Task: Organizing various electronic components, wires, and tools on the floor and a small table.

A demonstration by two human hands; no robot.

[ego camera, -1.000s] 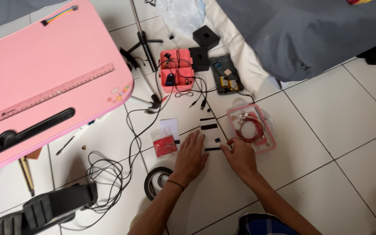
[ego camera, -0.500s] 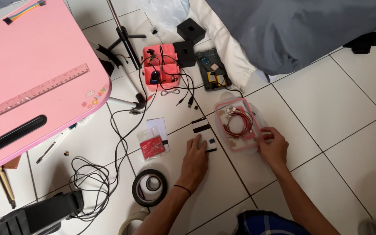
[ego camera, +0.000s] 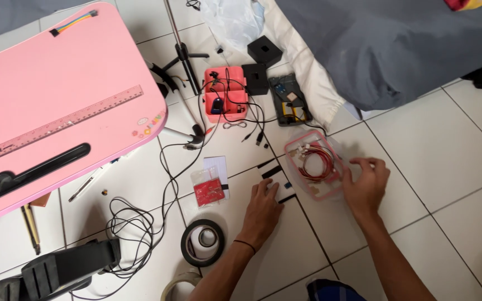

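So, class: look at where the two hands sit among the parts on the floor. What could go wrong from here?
1. The right hand grips the edge of the clear pink-rimmed box; tilting it might spill the red wires.
2. The left hand rests beside small black strips; a sweep could scatter them.
3. Loose black cables loop near the tape roll; an arm could snag them.
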